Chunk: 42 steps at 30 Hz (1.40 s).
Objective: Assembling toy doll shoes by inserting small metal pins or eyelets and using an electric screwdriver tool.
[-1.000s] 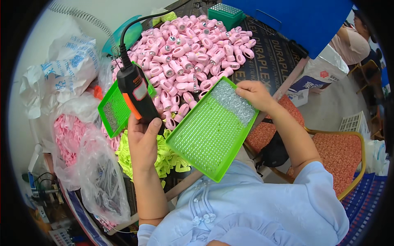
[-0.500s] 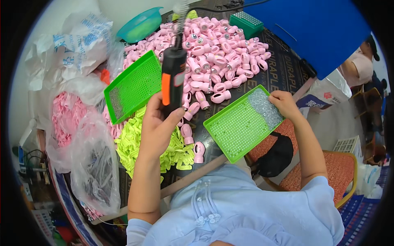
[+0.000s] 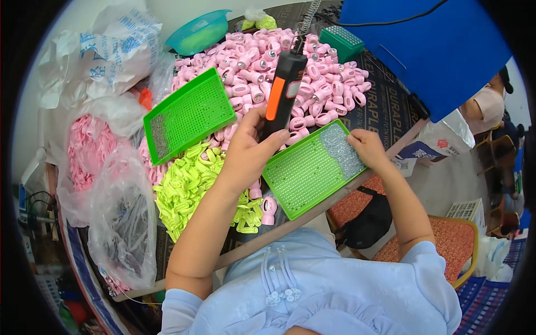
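Observation:
My left hand (image 3: pixel 251 146) is wrapped around a black electric screwdriver (image 3: pixel 283 86) with an orange switch, hung from a coiled spring. Its lower end is hidden by the hand. My right hand (image 3: pixel 369 148) grips the right edge of a green perforated tray (image 3: pixel 298 184) at the table's front edge. Small silver screws (image 3: pixel 341 149) lie heaped at the tray's right end. Behind the screwdriver spreads a big pile of pink lamp-shaped plastic pieces (image 3: pixel 254 67). Yellow-green plastic strips (image 3: pixel 187 190) lie heaped beside my left forearm, and one pink piece (image 3: pixel 269 210) stands apart near the edge.
A second green tray (image 3: pixel 195 114) with dark screws leans on the piles at left. Clear bags (image 3: pixel 120 206) with pink parts lie farther left. At the back are a teal bowl (image 3: pixel 198 33), a dark green box (image 3: pixel 341 43) and a blue panel (image 3: pixel 424 50). An orange-red chair (image 3: pixel 441 245) stands at right.
The screwdriver has moved right and tilted, with my left hand around it. The tray in my right hand has shifted slightly left, close to the left hand.

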Each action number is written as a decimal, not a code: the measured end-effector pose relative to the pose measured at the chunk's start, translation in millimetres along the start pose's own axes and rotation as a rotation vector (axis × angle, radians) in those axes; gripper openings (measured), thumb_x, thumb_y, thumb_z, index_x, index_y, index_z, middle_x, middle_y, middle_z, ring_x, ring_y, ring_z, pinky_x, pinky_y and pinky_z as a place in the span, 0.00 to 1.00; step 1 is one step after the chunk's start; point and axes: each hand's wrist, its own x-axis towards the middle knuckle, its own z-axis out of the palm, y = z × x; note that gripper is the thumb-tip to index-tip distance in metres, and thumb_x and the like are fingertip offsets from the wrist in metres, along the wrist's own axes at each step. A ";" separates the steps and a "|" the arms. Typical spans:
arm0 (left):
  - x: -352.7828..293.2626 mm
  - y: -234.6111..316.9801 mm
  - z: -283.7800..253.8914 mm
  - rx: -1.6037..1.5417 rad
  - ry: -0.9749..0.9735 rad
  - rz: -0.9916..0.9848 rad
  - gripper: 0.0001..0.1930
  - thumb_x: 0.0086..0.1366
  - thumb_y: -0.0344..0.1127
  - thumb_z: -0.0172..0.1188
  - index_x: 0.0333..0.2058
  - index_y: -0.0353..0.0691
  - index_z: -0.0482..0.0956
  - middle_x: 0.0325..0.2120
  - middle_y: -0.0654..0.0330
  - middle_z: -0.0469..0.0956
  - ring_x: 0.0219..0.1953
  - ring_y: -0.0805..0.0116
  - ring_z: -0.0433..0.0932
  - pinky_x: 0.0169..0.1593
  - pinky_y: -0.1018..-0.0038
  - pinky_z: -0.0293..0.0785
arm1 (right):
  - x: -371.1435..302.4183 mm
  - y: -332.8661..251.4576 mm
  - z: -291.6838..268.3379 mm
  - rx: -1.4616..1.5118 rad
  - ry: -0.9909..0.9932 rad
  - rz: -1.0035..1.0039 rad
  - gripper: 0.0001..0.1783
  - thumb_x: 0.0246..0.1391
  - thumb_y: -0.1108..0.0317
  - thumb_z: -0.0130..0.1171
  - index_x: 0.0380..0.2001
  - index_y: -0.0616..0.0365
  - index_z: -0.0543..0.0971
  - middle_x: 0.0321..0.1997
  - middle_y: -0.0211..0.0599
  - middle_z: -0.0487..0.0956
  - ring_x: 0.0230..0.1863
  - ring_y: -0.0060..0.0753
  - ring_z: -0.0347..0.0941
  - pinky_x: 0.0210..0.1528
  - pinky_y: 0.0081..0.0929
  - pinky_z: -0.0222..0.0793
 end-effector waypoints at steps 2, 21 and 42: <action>5.5 -5.8 1.0 -0.006 -0.020 -0.029 0.19 0.63 0.29 0.65 0.51 0.36 0.71 0.37 0.66 0.76 0.39 0.78 0.74 0.44 0.78 0.71 | 1.3 -12.5 3.6 -0.097 -0.029 0.021 0.12 0.62 0.65 0.57 0.37 0.65 0.80 0.31 0.54 0.79 0.34 0.50 0.79 0.38 0.37 0.71; -64.4 20.6 -15.0 0.463 0.084 0.177 0.25 0.60 0.30 0.68 0.55 0.36 0.72 0.42 0.60 0.75 0.45 0.73 0.74 0.50 0.74 0.71 | 138.6 -231.9 109.1 0.349 -0.045 -0.316 0.24 0.57 0.55 0.65 0.45 0.68 0.81 0.33 0.56 0.83 0.32 0.51 0.81 0.35 0.41 0.75; -11.7 -6.5 -139.5 0.445 0.385 0.232 0.24 0.60 0.30 0.70 0.54 0.35 0.72 0.37 0.65 0.77 0.38 0.77 0.75 0.43 0.78 0.73 | -10.4 -66.0 -73.2 0.075 0.159 -0.005 0.07 0.61 0.76 0.54 0.40 0.65 0.78 0.23 0.24 0.73 0.23 0.11 0.64 0.25 0.17 0.59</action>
